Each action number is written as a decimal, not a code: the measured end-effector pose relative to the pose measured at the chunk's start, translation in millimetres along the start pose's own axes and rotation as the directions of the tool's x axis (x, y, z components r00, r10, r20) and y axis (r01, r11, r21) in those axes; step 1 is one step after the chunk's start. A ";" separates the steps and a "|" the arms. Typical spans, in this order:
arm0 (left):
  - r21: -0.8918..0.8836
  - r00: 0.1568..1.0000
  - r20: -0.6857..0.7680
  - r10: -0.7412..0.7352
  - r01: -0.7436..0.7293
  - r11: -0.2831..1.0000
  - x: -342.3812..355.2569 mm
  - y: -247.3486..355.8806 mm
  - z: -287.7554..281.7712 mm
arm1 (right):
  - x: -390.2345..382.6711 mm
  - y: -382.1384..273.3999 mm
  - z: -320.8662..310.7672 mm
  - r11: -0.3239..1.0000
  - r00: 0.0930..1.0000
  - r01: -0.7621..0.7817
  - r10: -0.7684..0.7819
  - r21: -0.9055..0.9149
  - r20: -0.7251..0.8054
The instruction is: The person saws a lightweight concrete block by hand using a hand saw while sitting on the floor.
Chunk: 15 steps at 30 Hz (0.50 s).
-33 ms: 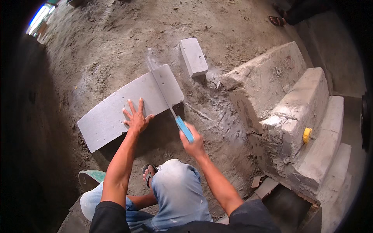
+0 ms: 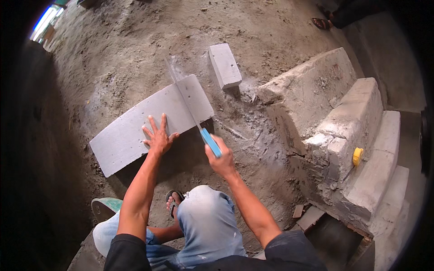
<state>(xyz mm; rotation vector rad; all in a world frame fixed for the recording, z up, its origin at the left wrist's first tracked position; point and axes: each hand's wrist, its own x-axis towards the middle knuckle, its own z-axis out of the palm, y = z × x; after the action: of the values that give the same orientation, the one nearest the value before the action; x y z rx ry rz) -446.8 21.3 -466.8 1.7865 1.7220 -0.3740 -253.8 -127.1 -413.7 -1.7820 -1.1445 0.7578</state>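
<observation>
Head view, only one here. Right hand (image 2: pixel 220 157) slightly blurred, finger detail hard to make out. Saw (image 2: pixel 211 143): rear of the blue handle is hidden in the fist; blade tip past the block's far edge is smeared against the ground. Blade depth in the block: can't tell. Block's underside is out of sight, near side in shadow. Green container (image 2: pixel 108 204) at lower left is partly covered by the person's knee. Second person at upper right cut off by the dark rim; sandalled foot (image 2: pixel 321 24) and dark trouser leg show.

Grip: right hand wrapped round the saw handle, fingers closed. Left hand (image 2: pixel 159 137) holds nothing; palm down, fingers spread on the block's top face.

Long pale block (image 2: pixel 131 128) lies flat on the ground, slanting up to the right. Most of it is left of the blade, short end right. Right fist is off the block, beyond its near edge. Small pale block (image 2: pixel 225 66) sits apart, past the long block's right end.
</observation>
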 end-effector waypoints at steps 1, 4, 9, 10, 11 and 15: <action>-0.011 1.000 -0.011 0.001 -0.002 1.000 1.3 3.4 -1.6 | 8.2 -4.9 0.4 0.996 0.995 -0.089 0.089 -0.004 0.038; -0.021 1.000 -0.018 -0.019 0.019 1.000 3.2 -8.1 -6.5 | -28.9 7.7 1.0 0.998 0.997 0.060 -0.060 0.000 -0.052; -0.044 0.999 0.028 -0.026 0.027 0.999 0.7 -0.6 -1.4 | -37.2 9.4 -6.4 0.999 1.000 -0.003 0.004 0.039 -0.016; -0.058 1.000 0.011 -0.012 0.013 0.998 1.2 -0.7 0.4 | -12.7 -4.7 -0.2 0.997 0.997 -0.071 0.071 0.012 0.031; -0.069 1.000 -0.014 -0.009 0.008 0.998 1.6 -2.6 0.6 | -5.0 -9.2 1.5 0.994 0.993 -0.108 0.108 -0.011 0.055; -0.055 0.999 -0.029 -0.017 0.015 0.998 8.9 -12.6 -5.5 | -58.8 12.4 -10.0 0.997 0.996 -0.070 0.069 0.020 0.052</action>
<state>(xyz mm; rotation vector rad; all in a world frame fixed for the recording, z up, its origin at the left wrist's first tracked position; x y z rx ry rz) -459.3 31.2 -470.9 1.7482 1.7510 -0.3050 -263.7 -187.0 -418.1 -1.8013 -1.1081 0.8584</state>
